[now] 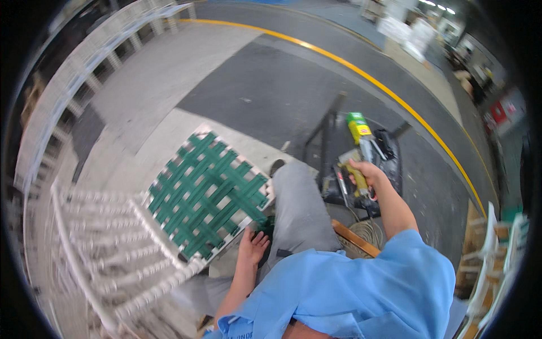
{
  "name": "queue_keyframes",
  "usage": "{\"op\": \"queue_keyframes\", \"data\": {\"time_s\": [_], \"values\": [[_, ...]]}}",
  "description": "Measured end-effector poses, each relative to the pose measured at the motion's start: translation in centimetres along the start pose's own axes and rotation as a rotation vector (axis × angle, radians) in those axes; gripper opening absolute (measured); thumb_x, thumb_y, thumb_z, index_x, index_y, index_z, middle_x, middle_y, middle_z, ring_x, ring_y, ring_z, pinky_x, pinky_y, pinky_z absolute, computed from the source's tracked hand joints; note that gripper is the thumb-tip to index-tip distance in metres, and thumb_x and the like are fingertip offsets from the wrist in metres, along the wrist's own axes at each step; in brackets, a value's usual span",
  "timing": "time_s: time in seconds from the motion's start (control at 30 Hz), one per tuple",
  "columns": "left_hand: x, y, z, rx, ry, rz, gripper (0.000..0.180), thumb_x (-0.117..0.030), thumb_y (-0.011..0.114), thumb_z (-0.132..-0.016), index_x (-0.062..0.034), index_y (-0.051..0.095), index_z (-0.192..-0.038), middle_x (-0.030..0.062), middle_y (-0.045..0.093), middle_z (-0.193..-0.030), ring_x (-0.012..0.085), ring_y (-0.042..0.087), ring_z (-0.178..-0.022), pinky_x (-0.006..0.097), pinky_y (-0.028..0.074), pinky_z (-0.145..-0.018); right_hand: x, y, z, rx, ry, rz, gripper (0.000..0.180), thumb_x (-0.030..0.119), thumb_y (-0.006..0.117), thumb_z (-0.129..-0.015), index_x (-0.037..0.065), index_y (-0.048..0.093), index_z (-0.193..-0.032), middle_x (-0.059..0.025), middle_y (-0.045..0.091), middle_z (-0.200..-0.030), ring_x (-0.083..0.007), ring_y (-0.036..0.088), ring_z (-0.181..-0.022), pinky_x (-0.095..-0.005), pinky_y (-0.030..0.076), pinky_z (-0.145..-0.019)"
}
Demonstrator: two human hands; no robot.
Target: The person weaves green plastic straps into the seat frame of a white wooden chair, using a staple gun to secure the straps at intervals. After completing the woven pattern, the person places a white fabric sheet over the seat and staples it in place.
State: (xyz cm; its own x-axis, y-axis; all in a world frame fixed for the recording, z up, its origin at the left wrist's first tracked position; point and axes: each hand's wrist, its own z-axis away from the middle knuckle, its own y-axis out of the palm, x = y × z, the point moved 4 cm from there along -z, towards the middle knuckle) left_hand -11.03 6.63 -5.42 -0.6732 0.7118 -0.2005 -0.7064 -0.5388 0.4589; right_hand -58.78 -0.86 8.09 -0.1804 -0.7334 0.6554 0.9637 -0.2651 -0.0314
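A white chair frame (165,276) lies to my left, its seat woven with crossed green webbing straps (195,192). My left hand (253,247) is at the near right corner of the seat, fingers apart, beside a loose-looking green strap end. Whether the fingertips touch the strap is hard to tell. Out to the right, my right hand (366,171) is wrapped round the handle of an olive-yellow staple gun (360,183), above a small dark stand. The gun's front end is partly blurred.
On the dark stand (395,181) are a green-and-yellow box (358,127) and black and silver items. A coiled hose (367,231) and a wooden bar (355,238) lie near my right side. White chairs line the left; more furniture (488,265) stands right. A yellow line (339,59) crosses the floor.
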Motion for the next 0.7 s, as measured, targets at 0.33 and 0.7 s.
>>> {"op": "queue_keyframes", "data": {"time_s": [0.33,0.7], "values": [[-2.2,1.1,-0.9,-0.007,0.192,0.035,0.069,-0.050,0.063,-0.099,-0.0112,0.041,-0.151,0.0166,0.040,-0.156,0.0413,0.027,-0.149,0.062,0.010,-0.122,4.2,-2.4,3.2,-0.597,-0.543,1.021,0.048,0.040,0.078,-0.085,0.001,0.074,-0.112,-0.0138,0.074,-0.093,-0.0252,0.072,-0.089,-0.0364,0.055,-0.082],[-2.7,0.9,-2.4,-0.153,0.490,0.199,0.044,-0.032,0.078,-0.093,-0.0133,0.062,-0.128,0.0016,0.065,-0.118,0.0235,0.058,-0.110,0.046,0.039,-0.103,3.5,9.1,5.7,0.036,-0.902,0.579,0.032,0.016,0.075,-0.093,-0.002,0.068,-0.119,-0.0082,0.072,-0.105,-0.0159,0.067,-0.096,-0.0303,0.053,-0.086]]}}
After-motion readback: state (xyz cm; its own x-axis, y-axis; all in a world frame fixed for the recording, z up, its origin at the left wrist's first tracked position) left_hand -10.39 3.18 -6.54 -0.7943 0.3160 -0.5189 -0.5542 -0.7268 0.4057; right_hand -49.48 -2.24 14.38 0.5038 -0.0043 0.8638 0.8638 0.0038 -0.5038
